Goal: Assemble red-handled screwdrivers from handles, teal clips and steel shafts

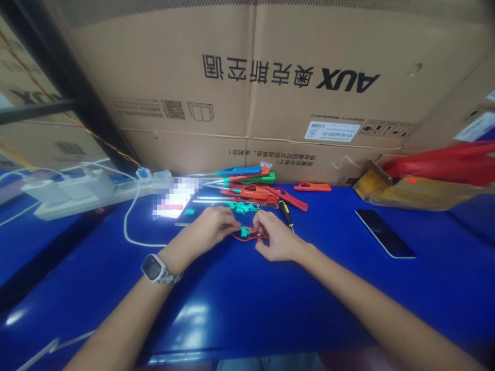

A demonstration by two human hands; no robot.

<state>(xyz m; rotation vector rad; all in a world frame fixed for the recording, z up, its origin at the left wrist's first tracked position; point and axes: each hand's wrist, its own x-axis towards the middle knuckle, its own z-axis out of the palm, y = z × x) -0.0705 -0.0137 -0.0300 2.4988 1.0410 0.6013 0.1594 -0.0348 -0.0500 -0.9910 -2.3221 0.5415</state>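
Note:
An opened red lighter casing [240, 238] lies on the blue table between my hands, with a green plastic piece [244, 232] and small parts inside it. My left hand [216, 226], with a watch on its wrist, pinches the casing's left end beside the green piece. Over the right end, my right hand [276, 238] has thumb and index finger bent together; what lies between them is too small to tell. Just behind are several loose green pieces [240, 207] and a black-and-yellow screwdriver [286, 213].
Long-nosed lighters in blue [243, 170], green and orange [247, 192] are piled behind. A red casing [312, 187] sits farther right. A phone [382, 234] rests at right, near a box [410, 193]. A power strip [93, 193] with cables occupies the left; cardboard [270, 113] stands at the back.

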